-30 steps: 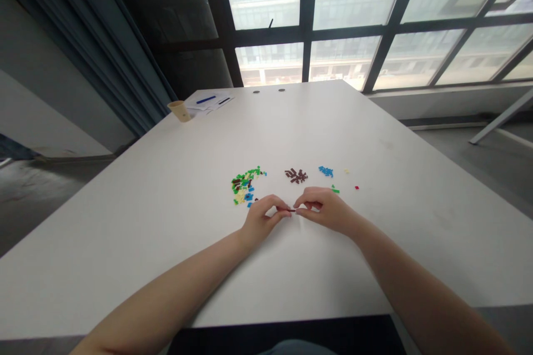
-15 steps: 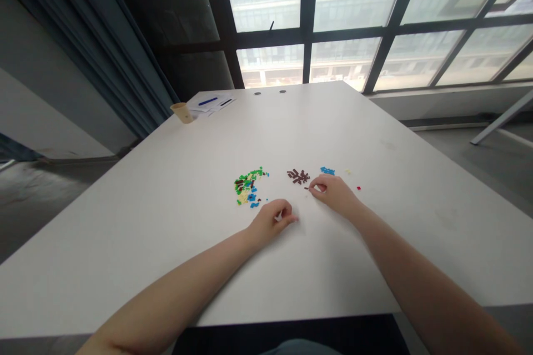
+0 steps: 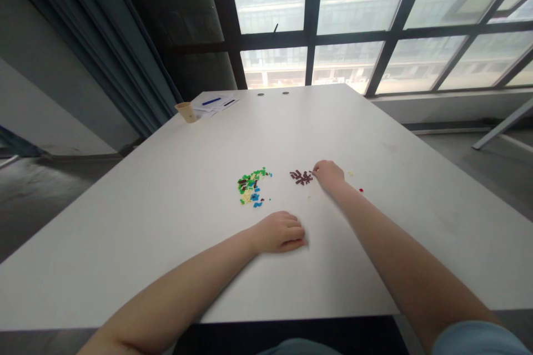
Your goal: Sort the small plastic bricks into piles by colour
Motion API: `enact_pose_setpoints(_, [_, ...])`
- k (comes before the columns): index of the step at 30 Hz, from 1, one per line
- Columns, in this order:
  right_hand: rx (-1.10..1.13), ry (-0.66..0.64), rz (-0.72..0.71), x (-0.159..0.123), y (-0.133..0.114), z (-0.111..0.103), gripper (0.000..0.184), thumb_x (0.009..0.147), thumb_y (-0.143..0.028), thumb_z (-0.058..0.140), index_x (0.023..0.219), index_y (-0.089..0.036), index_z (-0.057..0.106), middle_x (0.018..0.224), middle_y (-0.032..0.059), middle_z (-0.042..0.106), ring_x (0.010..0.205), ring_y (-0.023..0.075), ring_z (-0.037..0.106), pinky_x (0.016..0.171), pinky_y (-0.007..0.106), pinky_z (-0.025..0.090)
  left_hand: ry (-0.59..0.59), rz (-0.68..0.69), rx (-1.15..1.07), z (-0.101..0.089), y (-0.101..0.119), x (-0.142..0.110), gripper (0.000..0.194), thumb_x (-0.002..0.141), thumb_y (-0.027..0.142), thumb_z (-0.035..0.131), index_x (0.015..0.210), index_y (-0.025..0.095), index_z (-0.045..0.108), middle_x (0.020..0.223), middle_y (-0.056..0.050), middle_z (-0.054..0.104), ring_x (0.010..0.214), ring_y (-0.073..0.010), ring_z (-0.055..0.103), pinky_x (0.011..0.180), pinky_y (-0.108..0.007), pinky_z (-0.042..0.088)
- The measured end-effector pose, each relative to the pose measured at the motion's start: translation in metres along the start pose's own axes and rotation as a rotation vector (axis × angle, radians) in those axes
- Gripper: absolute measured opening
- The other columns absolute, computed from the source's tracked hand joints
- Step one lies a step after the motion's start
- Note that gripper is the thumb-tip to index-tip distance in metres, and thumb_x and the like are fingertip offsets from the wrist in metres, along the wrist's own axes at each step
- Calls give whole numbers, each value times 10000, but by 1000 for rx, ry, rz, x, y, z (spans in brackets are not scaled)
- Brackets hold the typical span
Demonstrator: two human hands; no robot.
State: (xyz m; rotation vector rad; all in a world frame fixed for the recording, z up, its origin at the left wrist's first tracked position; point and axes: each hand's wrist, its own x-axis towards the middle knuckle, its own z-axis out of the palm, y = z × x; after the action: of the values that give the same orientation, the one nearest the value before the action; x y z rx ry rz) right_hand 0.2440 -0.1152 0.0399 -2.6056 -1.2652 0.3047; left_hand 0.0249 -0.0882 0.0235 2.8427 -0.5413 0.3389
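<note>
The right hand [image 3: 328,175] is curling narrow just beside the little brown bricks [image 3: 301,177]. The left hand [image 3: 280,232] is lying curled on the white table [image 3: 137,222]. I cannot tell if either is holding anything.

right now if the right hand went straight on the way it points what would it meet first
The pile of small dark brown plastic bricks lying just ahead of the right hand. The hand looks very close to the pile, but depth is hard to judge from this view.
</note>
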Motion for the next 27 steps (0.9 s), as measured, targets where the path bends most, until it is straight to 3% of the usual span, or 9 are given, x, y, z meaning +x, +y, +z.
enact_pose_setpoints(7, [88, 28, -28, -12, 15, -3, 230, 814, -256, 497, 936, -238, 691, 1004, 64, 666, 891, 173, 590, 714, 243, 394, 36, -44, -22, 3, -3, -1, 259, 880, 306, 411, 672, 179, 500, 588, -22, 543, 596, -125, 489, 606, -259, 356])
enact_pose_setpoints(9, [75, 22, -41, -25, 17, -6, 246, 819, -250, 471, 945, -241, 683, 985, 59, 668, 864, 169, 584, 680, 242, 378, 57, -182, 31, 1, -4, -1, 234, 879, 294, 409, 711, 173, 518, 614, -25, 556, 613, -129, 495, 603, -263, 352])
enact_pose_setpoints(12, [19, -34, -114, -54, 15, -5, 238, 812, -287, 463, 893, -222, 677, 874, 61, 669, 785, 162, 563, 618, 241, 337, 78, -537, 284, -6, -6, -1, 175, 873, 205, 400, 842, 155, 565, 768, -68, 609, 738, -175, 531, 637, -300, 350])
enact_pose_setpoints(15, [0, -182, -201, -87, 10, 2, 223, 787, -273, 457, 720, -186, 651, 732, 48, 638, 636, 125, 502, 545, 233, 280, 16, -850, 524, -11, -6, 0, 205, 836, 95, 402, 890, 130, 596, 930, -118, 609, 898, -253, 527, 698, -365, 358])
enact_pose_setpoints(17, [14, -257, -253, -103, 6, 7, 221, 768, -243, 448, 641, -175, 615, 650, 31, 602, 563, 105, 443, 510, 235, 239, -42, -953, 561, -13, -6, 0, 218, 822, 73, 403, 847, 113, 616, 942, -131, 605, 948, -289, 515, 718, -397, 361])
enact_pose_setpoints(22, [18, -250, -278, -113, -4, 14, 212, 754, -245, 436, 615, -172, 578, 621, 24, 572, 538, 100, 386, 496, 239, 201, -116, -1002, 507, -14, -7, 0, 240, 814, 55, 398, 804, 100, 634, 866, -138, 619, 953, -311, 518, 721, -422, 368])
enact_pose_setpoints(27, [2, -251, -307, -111, -5, 14, 209, 756, -250, 437, 620, -172, 576, 618, 25, 567, 538, 101, 383, 500, 236, 194, -63, -978, 471, -14, -13, -2, 227, 825, 74, 393, 825, 107, 618, 843, -136, 629, 916, -299, 531, 723, -407, 366])
